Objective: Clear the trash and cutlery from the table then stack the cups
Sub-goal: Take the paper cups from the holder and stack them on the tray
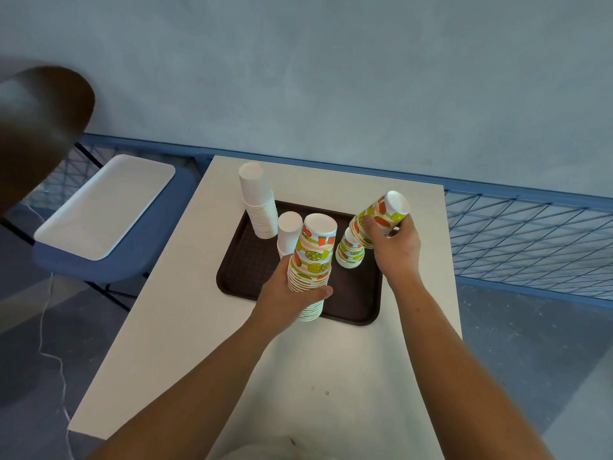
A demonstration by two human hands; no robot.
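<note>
The left hand [288, 293] is gripping a tall printed stack [313, 260] of upside-down paper cups, fingers curled round its lower part and the thumb lying across the front. This stack is standing upright at 6 o'clock on the dark brown tray [245, 267], its lowest rims at the tray's near rim. The print is showing lime slices and red-orange fruit shapes on pastel stripes.

The right hand [394, 247] is wrapping its fingers round a tilted stack [381, 215] bearing the same print, base leaning towards 1 o'clock. Its open end is hanging over the top of a small printed stack [350, 257] sitting at 3 o'clock on the tray; whether the two are touching cannot be told.

A tall white stack [258, 200] is standing at 11 o'clock, straddling the tray's far rim, and a short white stack [289, 232] is standing just beside the left hand's cups, towards 12 o'clock.

The tray is lying on the white surface [199, 327]. At 9 o'clock, off the surface, a white tray [102, 207] is resting on a blue chair [109, 270].
</note>
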